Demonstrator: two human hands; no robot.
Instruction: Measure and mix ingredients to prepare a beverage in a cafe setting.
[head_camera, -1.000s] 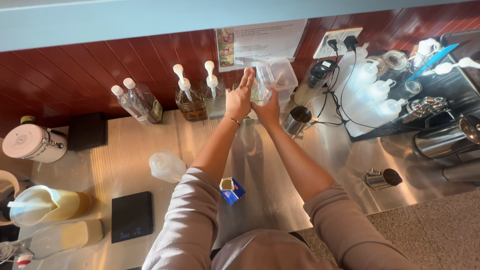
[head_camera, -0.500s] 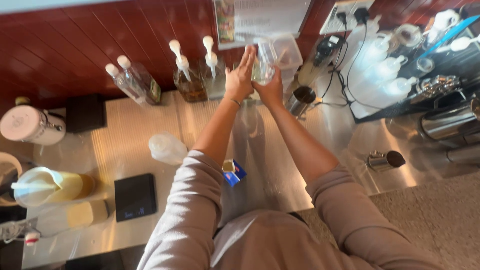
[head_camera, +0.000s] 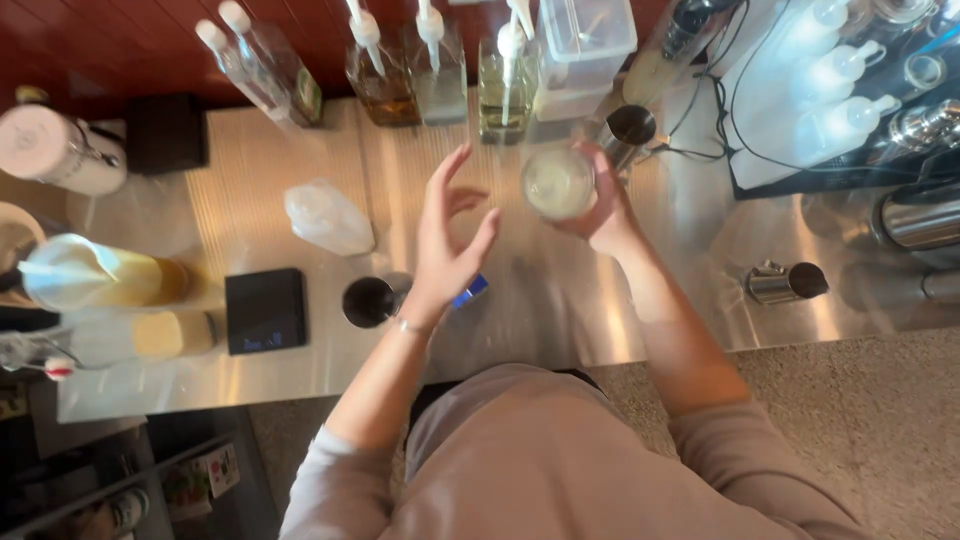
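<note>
My right hand (head_camera: 605, 215) grips a clear glass cup (head_camera: 558, 183) with a pale liquid in it, held above the steel counter (head_camera: 560, 310) in front of the pump bottles (head_camera: 388, 72). My left hand (head_camera: 447, 240) hovers just left of the cup with its fingers spread and nothing in it. A small blue packet (head_camera: 470, 291) lies on the counter under that hand. A dark round cup (head_camera: 368, 301) stands beside my left wrist.
A black scale (head_camera: 264, 311) and a crumpled clear bag (head_camera: 328, 219) lie to the left. Further left stand a white jug (head_camera: 60, 150) and lidded pitchers (head_camera: 95, 279). A metal cup (head_camera: 628, 128) and clear tub (head_camera: 585, 45) are at the back; a steel pitcher (head_camera: 786, 283) lies right.
Both hands have come back from the pump bottles toward me. The right hand now holds the cup alone; the left hand has come off it and opened.
</note>
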